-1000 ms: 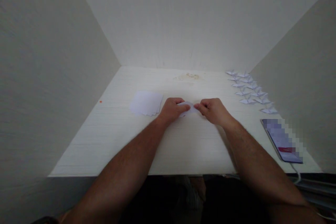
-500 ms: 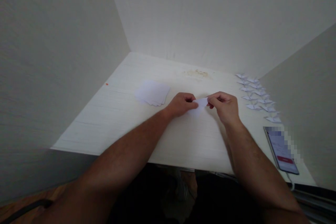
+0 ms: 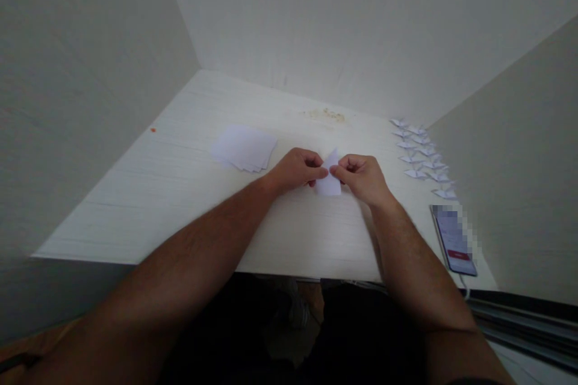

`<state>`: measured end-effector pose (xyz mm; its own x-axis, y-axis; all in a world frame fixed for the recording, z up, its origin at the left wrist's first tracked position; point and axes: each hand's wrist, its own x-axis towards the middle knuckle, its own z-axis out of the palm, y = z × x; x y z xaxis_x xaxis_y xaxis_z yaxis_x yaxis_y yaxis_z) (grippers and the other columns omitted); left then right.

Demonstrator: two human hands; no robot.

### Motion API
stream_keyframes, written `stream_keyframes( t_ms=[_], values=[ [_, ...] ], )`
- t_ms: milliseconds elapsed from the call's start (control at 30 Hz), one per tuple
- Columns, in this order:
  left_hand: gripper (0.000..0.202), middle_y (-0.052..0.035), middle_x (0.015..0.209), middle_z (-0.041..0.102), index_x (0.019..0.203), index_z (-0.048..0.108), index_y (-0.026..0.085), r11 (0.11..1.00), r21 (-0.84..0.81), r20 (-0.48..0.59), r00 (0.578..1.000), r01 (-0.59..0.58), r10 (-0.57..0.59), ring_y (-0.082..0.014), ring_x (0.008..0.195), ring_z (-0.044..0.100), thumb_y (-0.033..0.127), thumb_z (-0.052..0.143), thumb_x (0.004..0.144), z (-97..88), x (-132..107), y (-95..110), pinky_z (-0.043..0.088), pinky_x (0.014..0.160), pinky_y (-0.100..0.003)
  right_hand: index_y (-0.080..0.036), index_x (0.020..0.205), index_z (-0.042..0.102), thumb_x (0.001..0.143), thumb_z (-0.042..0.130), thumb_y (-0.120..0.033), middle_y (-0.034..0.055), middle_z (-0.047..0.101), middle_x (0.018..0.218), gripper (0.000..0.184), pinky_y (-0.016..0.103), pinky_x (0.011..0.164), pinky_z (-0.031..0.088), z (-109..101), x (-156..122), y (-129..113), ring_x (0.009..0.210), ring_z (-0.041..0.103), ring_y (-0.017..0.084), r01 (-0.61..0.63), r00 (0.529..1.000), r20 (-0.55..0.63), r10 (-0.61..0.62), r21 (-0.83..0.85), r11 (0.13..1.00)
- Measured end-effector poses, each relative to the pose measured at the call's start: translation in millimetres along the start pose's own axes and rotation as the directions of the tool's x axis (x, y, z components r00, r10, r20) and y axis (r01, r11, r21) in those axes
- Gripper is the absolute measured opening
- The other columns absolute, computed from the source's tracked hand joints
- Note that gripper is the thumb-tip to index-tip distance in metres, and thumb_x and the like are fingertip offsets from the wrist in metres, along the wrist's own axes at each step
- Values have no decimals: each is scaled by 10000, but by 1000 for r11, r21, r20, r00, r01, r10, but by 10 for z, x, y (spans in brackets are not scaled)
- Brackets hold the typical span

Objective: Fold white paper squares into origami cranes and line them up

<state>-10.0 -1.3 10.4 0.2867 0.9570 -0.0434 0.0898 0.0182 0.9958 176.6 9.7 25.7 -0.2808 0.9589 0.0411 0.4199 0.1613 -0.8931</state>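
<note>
A small white piece of paper [image 3: 329,180] stands partly folded over the middle of the white table [image 3: 180,192], one corner pointing up. My left hand [image 3: 295,169] pinches its left side with curled fingers. My right hand [image 3: 359,177] pinches its right side, fingers closed too. The two hands almost touch at the fingertips. A loose stack of white paper squares [image 3: 244,148] lies flat to the left of my left hand.
Several small folded paper pieces [image 3: 422,156] sit in rows at the right rear of the table. A phone [image 3: 454,239] with a cable lies near the right front corner. White walls close the table in on three sides. A brownish stain [image 3: 326,114] marks the back.
The paper was turned from lying wide between the hands to standing with a corner up. My hands have drawn closer together. The camera view shifted slightly.
</note>
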Motion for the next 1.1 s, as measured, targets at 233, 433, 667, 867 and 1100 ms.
stream_keyframes(
  t_ms=[233, 433, 667, 867, 1100],
  values=[
    [239, 14, 527, 539, 618, 524, 166, 915, -397, -113, 986, 71, -126, -79, 412, 480, 248, 745, 656, -29, 62, -21, 284, 392, -222, -236, 1161, 617, 790, 614, -296, 49, 707, 1033, 376, 279, 653, 518, -31, -11, 9, 777, 648, 143, 195, 978, 38, -207, 207, 959],
    [178, 2, 584, 579, 712, 599, 139, 871, -480, -94, 981, 104, -169, -63, 430, 499, 234, 734, 645, -44, 63, 5, 292, 382, -204, -267, 1063, 709, 775, 649, -196, 50, 584, 1350, 304, 308, 788, 539, -37, -48, 35, 1065, 625, 186, 329, 926, 173, -335, 62, 942],
    [221, -7, 603, 598, 740, 608, 140, 870, -472, -29, 983, 146, -180, -88, 449, 545, 239, 758, 612, -22, 58, -10, 327, 394, -213, -268, 909, 760, 781, 716, -239, 33, 695, 1108, 138, 308, 776, 526, -32, -46, -11, 941, 653, 163, 346, 922, 153, -356, 88, 934],
    [179, 30, 526, 524, 672, 615, 136, 901, -424, -108, 983, 87, -146, -47, 414, 431, 220, 760, 610, -3, 71, -17, 271, 392, -201, -239, 849, 760, 738, 765, -324, 34, 714, 997, 140, 309, 750, 525, -22, -10, 60, 843, 645, 151, 248, 962, 75, -261, 144, 958],
    [182, 27, 512, 519, 648, 601, 142, 907, -415, -110, 986, 67, -123, -54, 425, 428, 225, 763, 644, -7, 71, -41, 286, 409, -203, -237, 792, 765, 717, 798, -325, 15, 709, 845, 120, 281, 669, 504, -21, 34, 124, 740, 623, 124, 304, 948, 26, -319, 241, 922]
  ],
)
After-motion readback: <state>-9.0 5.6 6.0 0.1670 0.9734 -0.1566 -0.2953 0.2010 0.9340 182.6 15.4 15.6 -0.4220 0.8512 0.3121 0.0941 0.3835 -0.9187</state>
